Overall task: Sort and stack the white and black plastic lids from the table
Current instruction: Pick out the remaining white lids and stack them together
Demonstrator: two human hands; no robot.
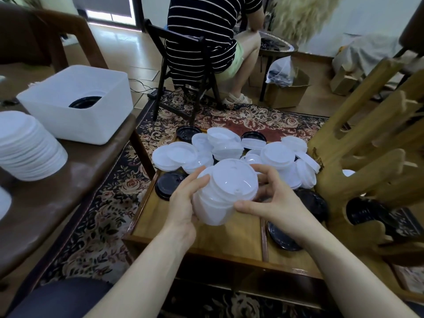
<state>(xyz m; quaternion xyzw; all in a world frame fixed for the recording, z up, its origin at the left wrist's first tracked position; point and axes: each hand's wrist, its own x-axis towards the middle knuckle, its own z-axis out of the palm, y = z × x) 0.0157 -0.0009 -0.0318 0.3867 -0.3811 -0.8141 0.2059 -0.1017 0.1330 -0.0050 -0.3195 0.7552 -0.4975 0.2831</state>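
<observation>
Your left hand (183,203) and right hand (275,203) hold a stack of white lids (226,191) above the desk (229,235), fingers (199,182) pressed around its sides

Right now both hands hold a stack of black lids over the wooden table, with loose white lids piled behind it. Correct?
Not quite. In the head view the stack held by the left hand and right hand is white, not black. The rest stands: it is over the wooden table, with loose white lids behind.
</observation>
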